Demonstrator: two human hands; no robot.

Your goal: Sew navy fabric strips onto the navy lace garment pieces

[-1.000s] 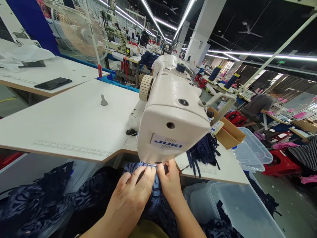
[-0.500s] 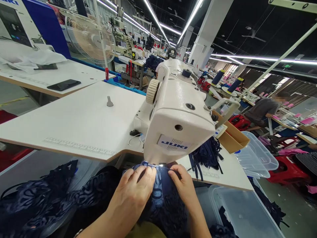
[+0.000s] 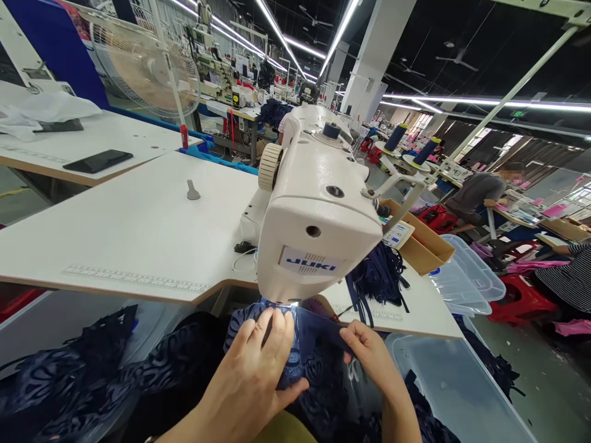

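Note:
A white sewing machine [image 3: 318, 227] stands before me, its needle area hidden behind its head. Under it lies a navy lace garment piece [image 3: 293, 363], lit by the machine's lamp. My left hand [image 3: 258, 363] rests on the lace just in front of the machine, fingers stretched out and thumb spread to the side. Off to the right, my right hand [image 3: 372, 354] pinches the edge of a plain navy fabric panel [image 3: 321, 329] that joins the lace, pulling it fairly taut. More of the garment hangs below into my lap.
Navy straps [image 3: 378, 277] lie bunched on the white table [image 3: 157, 227] right of the machine. A small grey metal piece [image 3: 192, 191] lies to the left. Navy lace garments [image 3: 69, 363] fill a bin at lower left. A clear plastic box [image 3: 457, 381] stands at lower right.
My right hand has moved right and slightly down, drawing the navy panel out sideways. My left thumb has spread away from its fingers. The view has shifted a little.

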